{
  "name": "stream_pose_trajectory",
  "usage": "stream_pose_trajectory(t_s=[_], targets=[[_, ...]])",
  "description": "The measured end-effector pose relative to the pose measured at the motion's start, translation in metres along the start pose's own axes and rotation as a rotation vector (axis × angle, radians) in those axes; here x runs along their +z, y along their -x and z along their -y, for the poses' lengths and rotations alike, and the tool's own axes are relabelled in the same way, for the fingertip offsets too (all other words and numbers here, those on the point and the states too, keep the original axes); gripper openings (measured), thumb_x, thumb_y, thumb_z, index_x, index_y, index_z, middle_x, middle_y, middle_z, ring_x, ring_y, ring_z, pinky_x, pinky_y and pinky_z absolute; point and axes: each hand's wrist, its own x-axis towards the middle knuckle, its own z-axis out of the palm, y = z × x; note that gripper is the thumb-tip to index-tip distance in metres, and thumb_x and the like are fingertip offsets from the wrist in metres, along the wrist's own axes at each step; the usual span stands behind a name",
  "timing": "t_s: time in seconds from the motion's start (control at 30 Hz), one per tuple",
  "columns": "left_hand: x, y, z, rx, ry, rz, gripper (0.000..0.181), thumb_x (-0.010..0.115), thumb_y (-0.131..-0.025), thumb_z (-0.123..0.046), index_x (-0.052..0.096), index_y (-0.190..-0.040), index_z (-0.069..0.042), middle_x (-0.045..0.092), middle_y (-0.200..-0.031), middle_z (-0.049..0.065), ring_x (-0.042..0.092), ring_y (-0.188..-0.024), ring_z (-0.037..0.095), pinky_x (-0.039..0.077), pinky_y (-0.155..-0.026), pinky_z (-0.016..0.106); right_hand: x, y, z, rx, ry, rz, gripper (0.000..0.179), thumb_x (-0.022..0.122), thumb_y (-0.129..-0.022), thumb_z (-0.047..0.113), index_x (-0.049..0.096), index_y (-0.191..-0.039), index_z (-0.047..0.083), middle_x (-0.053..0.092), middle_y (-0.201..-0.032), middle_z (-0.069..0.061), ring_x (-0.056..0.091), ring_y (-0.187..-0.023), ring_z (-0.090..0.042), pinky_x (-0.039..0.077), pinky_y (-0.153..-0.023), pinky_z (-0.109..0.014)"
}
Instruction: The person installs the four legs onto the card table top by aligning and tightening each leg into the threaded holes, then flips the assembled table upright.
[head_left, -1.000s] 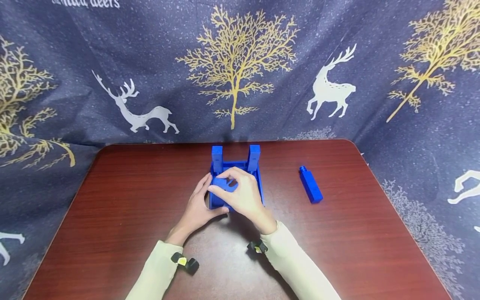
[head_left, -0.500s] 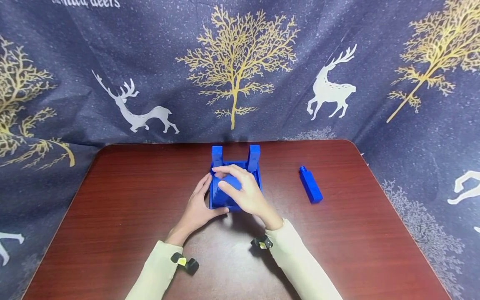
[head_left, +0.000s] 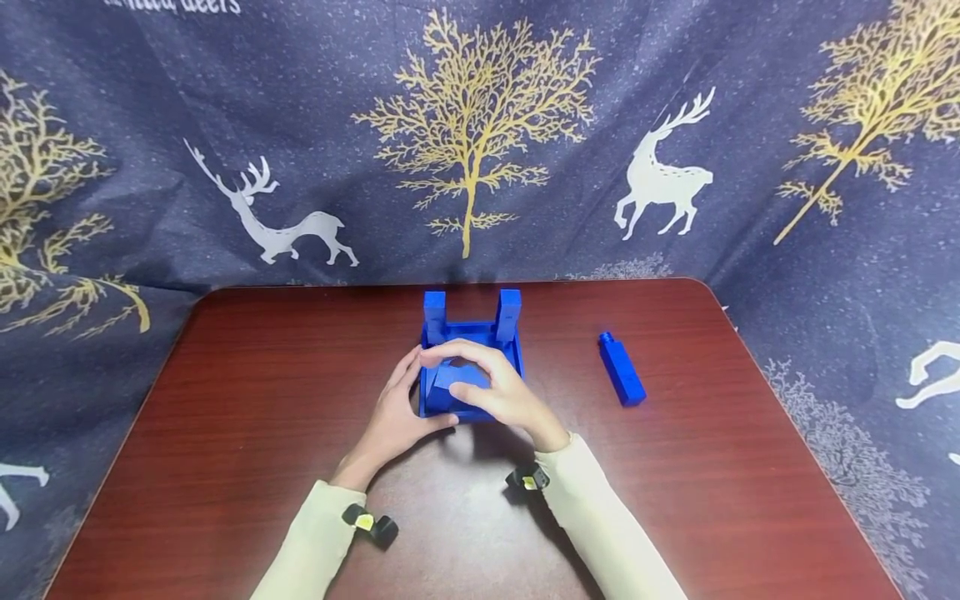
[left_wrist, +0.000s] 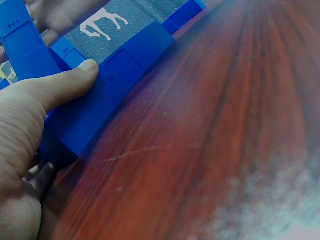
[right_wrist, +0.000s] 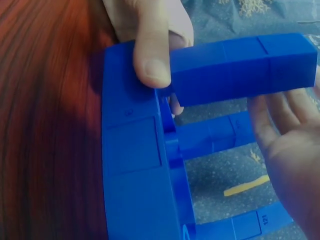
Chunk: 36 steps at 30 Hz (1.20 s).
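A blue plastic square base (head_left: 518, 354), like a small upturned table, sits on the tabletop with two legs standing at its far corners. A third blue leg (right_wrist: 235, 70) rises from the near left corner. My left hand (head_left: 396, 408) grips that corner of the base, thumb on the near side wall and fingers along the left side. Around the third leg curves my right hand (head_left: 506, 390), fingers loosely extended beyond it and thumb apart to the right. The right wrist view shows its fingers close against the leg; whether they touch is unclear.
Another blue leg (head_left: 622, 371) with a threaded end lies on the reddish-brown wooden table (head_left: 285, 375) to the right. Behind the table hangs a dark blue cloth (head_left: 540, 225) printed with deer and trees.
My right hand has let go of the third leg and its fingers have spread around it, the wrist shifting slightly right. The leg has turned. My left hand stays on the base.
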Motion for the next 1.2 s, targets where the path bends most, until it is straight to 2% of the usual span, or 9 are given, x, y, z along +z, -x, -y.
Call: stream_pose_trajectory(t_s=[0.2,0.33,0.43,0.5,0.67,0.77,0.93,1.07,1.2], targets=[[0.000,0.001,-0.002,0.008,-0.017,0.002,0.127,0.103,-0.078,-0.041,0.030,-0.174,-0.002,0.031,-0.181,0.011,0.035,-0.164,0.042,0.032,-0.130,0.065,-0.002,0.001,-0.001,0.003,-0.006,0.024,0.033,0.068,-0.105,0.002,0.076,-0.137,-0.002,0.076,-0.135,-0.015,0.064,-0.136,-0.028,0.047,-0.121,-0.039],[-0.001,0.001,-0.002,0.005,-0.011,0.000,0.128,0.104,-0.077,-0.040,0.030,-0.175,-0.003,0.031,-0.181,0.011,0.036,-0.163,0.042,0.032,-0.130,0.065,0.000,0.000,-0.002,0.019,0.013,0.000,0.037,0.070,-0.104,-0.001,0.074,-0.140,-0.001,0.076,-0.137,-0.014,0.065,-0.137,-0.028,0.047,-0.121,-0.039],[-0.001,0.001,-0.002,0.014,-0.003,0.002,0.128,0.104,-0.077,-0.040,0.030,-0.174,-0.002,0.031,-0.181,0.014,0.035,-0.163,0.042,0.031,-0.130,0.065,0.002,-0.002,-0.002,0.017,0.087,-0.050,0.039,0.073,-0.104,0.001,0.073,-0.143,0.000,0.077,-0.138,-0.013,0.067,-0.136,-0.027,0.049,-0.120,-0.041],[-0.001,0.001,-0.001,0.026,-0.004,0.005,0.128,0.104,-0.077,-0.040,0.029,-0.174,0.000,0.030,-0.181,0.015,0.034,-0.164,0.043,0.031,-0.130,0.065,0.005,-0.004,-0.002,0.026,0.150,-0.099,0.040,0.076,-0.103,0.004,0.074,-0.143,0.003,0.077,-0.137,-0.011,0.070,-0.131,-0.024,0.054,-0.115,-0.043],[-0.001,0.001,0.001,0.058,-0.014,0.001,0.128,0.104,-0.077,-0.039,0.029,-0.173,0.002,0.030,-0.181,0.017,0.035,-0.163,0.045,0.032,-0.129,0.067,0.014,-0.007,-0.001,0.075,0.273,-0.210,0.038,0.086,-0.097,0.014,0.079,-0.135,0.009,0.081,-0.131,-0.001,0.073,-0.118,-0.014,0.060,-0.099,-0.047],[-0.001,0.001,0.001,0.071,-0.017,-0.006,0.128,0.104,-0.078,-0.038,0.029,-0.173,0.002,0.031,-0.180,0.017,0.036,-0.162,0.045,0.033,-0.128,0.067,0.020,-0.008,-0.001,0.072,0.313,-0.254,0.037,0.090,-0.094,0.017,0.081,-0.129,0.008,0.082,-0.124,0.000,0.075,-0.112,-0.013,0.062,-0.096,-0.048],[0.000,0.001,0.000,0.078,-0.030,-0.005,0.127,0.104,-0.078,-0.037,0.030,-0.172,0.004,0.031,-0.180,0.017,0.037,-0.162,0.045,0.034,-0.128,0.067,0.028,-0.010,0.000,0.060,0.376,-0.346,0.033,0.095,-0.089,0.017,0.082,-0.118,0.008,0.084,-0.112,-0.003,0.077,-0.099,-0.016,0.064,-0.089,-0.042],[0.000,0.001,0.000,0.065,-0.024,-0.001,0.126,0.103,-0.078,-0.038,0.030,-0.172,0.003,0.031,-0.180,0.016,0.036,-0.162,0.044,0.034,-0.128,0.067,0.032,-0.010,0.001,0.086,0.431,-0.414,0.031,0.098,-0.086,0.019,0.081,-0.110,0.009,0.083,-0.102,-0.003,0.075,-0.092,-0.017,0.064,-0.084,-0.035],[-0.001,0.001,0.000,0.063,-0.020,-0.004,0.126,0.103,-0.078,-0.038,0.031,-0.172,0.003,0.031,-0.180,0.017,0.036,-0.162,0.045,0.034,-0.128,0.067,0.033,-0.011,0.004,0.093,0.458,-0.420,0.033,0.099,-0.086,0.020,0.080,-0.110,0.008,0.082,-0.101,-0.004,0.075,-0.091,-0.018,0.065,-0.083,-0.035]])
